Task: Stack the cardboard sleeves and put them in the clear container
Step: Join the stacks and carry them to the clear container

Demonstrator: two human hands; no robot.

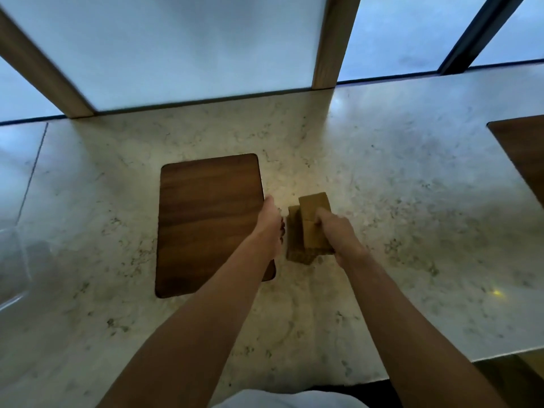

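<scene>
White cloth at the bottom edge, nearest the lens, then 2 bare forearms reaching forward over the pale stone tabletop (382, 178). Right hand (338, 234) curled round the cardboard sleeves (307, 228), gripping the brown bundle from its right side, probably to keep the pieces pressed together as 1 stack. Bundle not quite squared: 1 sleeve standing higher and further back, another poking out at the left and bottom, resting on or just above the tabletop. Left hand (272, 223) just beside the bundle's left face, fingers mostly straight and holding nothing, likely poised to pat the loose edges flush; contact with the cardboard impossible to tell. Dark wooden board (206, 225) lying flat to the left, partly under the left wrist, bare and not in use. Clear container (17, 219) at the far left edge, well apart from the sleeves, faint and partly out of view. Stacking seemingly nearly done, transfer not yet begun.
</scene>
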